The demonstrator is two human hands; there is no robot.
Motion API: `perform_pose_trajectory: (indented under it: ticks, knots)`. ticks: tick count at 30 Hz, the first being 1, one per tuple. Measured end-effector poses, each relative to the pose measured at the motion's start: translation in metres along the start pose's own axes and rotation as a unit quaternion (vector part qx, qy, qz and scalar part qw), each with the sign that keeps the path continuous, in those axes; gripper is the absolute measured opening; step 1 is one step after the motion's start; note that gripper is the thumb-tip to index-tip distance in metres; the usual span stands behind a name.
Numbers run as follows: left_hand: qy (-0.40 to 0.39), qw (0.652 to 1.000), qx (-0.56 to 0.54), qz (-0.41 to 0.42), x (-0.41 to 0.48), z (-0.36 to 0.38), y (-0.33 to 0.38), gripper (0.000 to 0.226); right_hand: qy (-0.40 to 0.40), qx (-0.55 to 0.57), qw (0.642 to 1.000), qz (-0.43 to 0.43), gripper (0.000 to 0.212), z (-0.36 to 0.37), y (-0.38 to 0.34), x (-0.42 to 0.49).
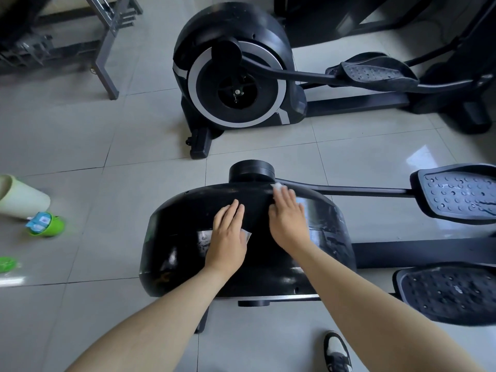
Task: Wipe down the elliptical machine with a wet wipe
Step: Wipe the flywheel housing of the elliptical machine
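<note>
The black flywheel housing (188, 232) of the near elliptical machine fills the centre of the view, with wet streaks on its right side. My left hand (228, 234) lies flat on top of it, fingers straight, pressing a white wet wipe (247, 235) whose corner shows by the thumb. My right hand (287, 213) also lies flat on the housing, further right, pressing a second white wipe (277, 187) that peeks out past the fingertips near the crank arm (349, 188).
Two foot pedals (456, 194) (451, 294) stick out at the right. A second elliptical (236, 76) stands behind on the grey tiled floor. At the left lie a pale bin (21, 197), a green wipe canister (47, 224) and a green lid (6, 264). My shoe (336, 353) is below.
</note>
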State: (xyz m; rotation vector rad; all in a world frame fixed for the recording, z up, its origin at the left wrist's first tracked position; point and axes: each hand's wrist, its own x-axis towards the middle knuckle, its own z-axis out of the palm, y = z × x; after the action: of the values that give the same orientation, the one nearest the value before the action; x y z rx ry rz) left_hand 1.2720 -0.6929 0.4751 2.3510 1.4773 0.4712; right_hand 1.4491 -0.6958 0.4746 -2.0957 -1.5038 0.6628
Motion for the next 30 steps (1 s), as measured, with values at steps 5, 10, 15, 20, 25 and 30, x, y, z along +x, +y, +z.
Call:
perform_pose_trajectory:
  ticks: [5,10,15,20,25,30]
  knots:
    - [0.004,1.0,0.024,0.012,-0.001,0.002,-0.002,0.057,0.029,0.075,0.977,0.2,0.053,-0.004,0.05,-0.026]
    - [0.013,1.0,0.0,0.019,0.0,0.002,-0.003,0.054,0.016,0.025,0.995,0.097,0.055,0.008,0.019,-0.046]
    - [0.001,0.999,-0.012,0.035,-0.004,0.002,-0.004,0.051,-0.067,-0.041,0.992,-0.099,0.058,0.015,-0.001,-0.069]
    - [-0.003,0.991,0.036,0.129,-0.018,-0.004,0.001,0.046,-0.015,0.02,0.995,0.096,0.056,0.0,0.051,-0.082]
    - [-0.016,0.988,0.075,0.137,-0.04,-0.007,0.0,0.061,0.017,0.084,0.981,0.173,0.056,0.001,0.048,-0.096]
    - [-0.028,0.992,0.043,0.116,-0.05,-0.003,-0.003,0.06,-0.013,0.061,0.997,-0.054,0.067,0.029,-0.007,-0.105]
